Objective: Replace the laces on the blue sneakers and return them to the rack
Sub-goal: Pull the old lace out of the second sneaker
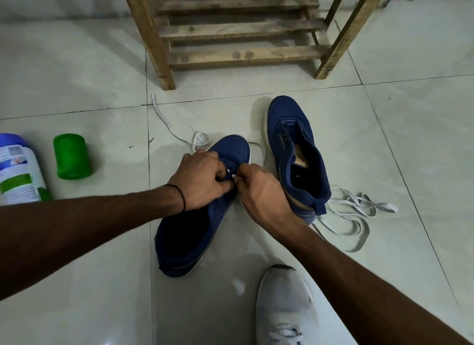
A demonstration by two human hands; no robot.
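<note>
Blue sneaker [218,216] lies in the middle of the frame on the tiled floor [77,75], toe pointing up and a little right, heel toward the lower left. Both hands meet over its eyelet area, just behind the toe. The left hand [200,180], with a black band [180,193] on its wrist, has its fingers curled tight on the eyelet edge of this sneaker. The right hand [259,190] pinches a short white bit of the white lace [169,126] between thumb and fingertips, touching the left hand's fingers. The rest of that lace loops past the toe and trails to the upper left.

The second sneaker [295,149] stands just right of the hands, unlaced, its heel close to the right wrist. A loose lace [359,211] lies tangled at its heel, toward the right. The wooden rack [241,31] stands at the top centre, well apart from both sneakers. At the left edge lie a white bottle [18,172] and a green cup [71,157]. A white shoe [284,308] shows at the bottom.
</note>
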